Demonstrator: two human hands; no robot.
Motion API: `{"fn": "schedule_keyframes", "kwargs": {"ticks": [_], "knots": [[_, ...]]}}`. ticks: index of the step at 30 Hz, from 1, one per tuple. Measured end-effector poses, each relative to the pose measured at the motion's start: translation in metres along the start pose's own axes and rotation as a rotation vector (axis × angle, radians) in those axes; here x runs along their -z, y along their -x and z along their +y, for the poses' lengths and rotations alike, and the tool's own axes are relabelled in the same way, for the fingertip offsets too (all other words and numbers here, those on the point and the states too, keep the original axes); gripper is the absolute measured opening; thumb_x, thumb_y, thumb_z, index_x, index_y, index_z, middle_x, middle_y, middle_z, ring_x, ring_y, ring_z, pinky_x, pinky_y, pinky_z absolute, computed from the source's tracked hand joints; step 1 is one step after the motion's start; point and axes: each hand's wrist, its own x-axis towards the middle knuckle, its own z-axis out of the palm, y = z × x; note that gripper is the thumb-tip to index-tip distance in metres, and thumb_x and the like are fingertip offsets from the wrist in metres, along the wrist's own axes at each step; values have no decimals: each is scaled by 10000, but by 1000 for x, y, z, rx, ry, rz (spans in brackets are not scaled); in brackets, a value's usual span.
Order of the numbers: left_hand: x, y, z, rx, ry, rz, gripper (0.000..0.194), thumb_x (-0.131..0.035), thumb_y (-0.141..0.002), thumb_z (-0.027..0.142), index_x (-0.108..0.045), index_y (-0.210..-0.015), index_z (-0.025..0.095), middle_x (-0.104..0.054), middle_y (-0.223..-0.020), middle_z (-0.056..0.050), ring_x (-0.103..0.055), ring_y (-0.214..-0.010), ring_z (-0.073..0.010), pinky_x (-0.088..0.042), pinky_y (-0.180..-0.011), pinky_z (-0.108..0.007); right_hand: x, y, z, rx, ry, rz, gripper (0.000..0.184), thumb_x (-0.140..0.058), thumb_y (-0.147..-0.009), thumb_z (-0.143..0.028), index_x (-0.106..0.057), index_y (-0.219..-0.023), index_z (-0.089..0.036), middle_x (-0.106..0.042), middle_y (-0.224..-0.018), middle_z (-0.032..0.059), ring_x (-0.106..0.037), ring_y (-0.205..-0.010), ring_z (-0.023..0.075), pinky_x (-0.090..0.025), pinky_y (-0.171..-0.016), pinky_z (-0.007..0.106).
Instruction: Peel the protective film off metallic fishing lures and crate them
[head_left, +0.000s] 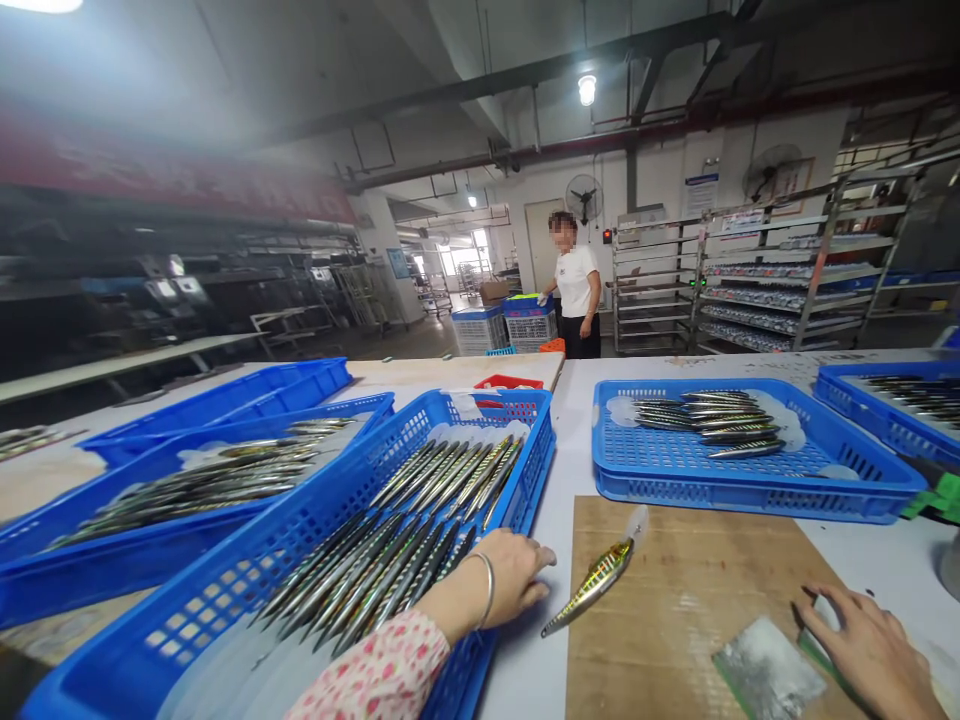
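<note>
A fishing lure (595, 585) with gold and dark bars and a clear lip lies across the left edge of the brown cardboard sheet (660, 640). My left hand (514, 573), wearing a bangle, reaches over the right rim of a blue basket (225, 560). Its fingers are apart and hold nothing, just left of the lure. Several rows of similar lures (375, 560) fill that basket. At the cardboard's right side, my right hand (870, 635) has its fingers curled on a small white-and-green item (825, 612) of unclear kind. Beside it lies a greyish, clear-looking packet (772, 665).
Another blue basket (757, 490) with lures stands behind the cardboard, and a blue tray (877, 410) is at far right. More blue trays (315, 375) stand at left. A red basket (510, 382) sits behind. Beyond the table stands a person (576, 280) near racks (757, 270).
</note>
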Motion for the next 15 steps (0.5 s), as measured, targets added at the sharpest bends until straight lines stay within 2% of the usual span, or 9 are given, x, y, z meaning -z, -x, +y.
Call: {"fn": "schedule_keyframes", "kwargs": {"ticks": [5,8,15], "knots": [[5,3,3,19,16,3,319,-512,-858,373,-602,-1134,241,-703,-1021,-76,-660,-948,-267,-506,-819,-380,1,4,-3,7,12,-37,543,-417,-744,-660,-657,-1091,-319,-592,-1171,71,-547,-1036,340,-421,-905,496],[5,4,3,19,23,6,310,-508,-856,375,-609,-1118,244,-705,-1001,-77,-660,-943,-250,-502,-815,-353,0,4,-3,-6,23,-42,537,-420,-742,-664,-650,-1090,-326,-583,-1190,64,-547,-1030,341,-428,-877,490],[6,4,2,17,38,-2,319,-485,-856,385,-612,-1110,239,-704,-1002,-91,-661,-938,-250,-500,-827,-367,2,5,-7,2,18,-6,536,-412,-748,-661,-669,-1062,-310,-600,-1171,75,-554,-1027,338,-432,-873,492]]}}
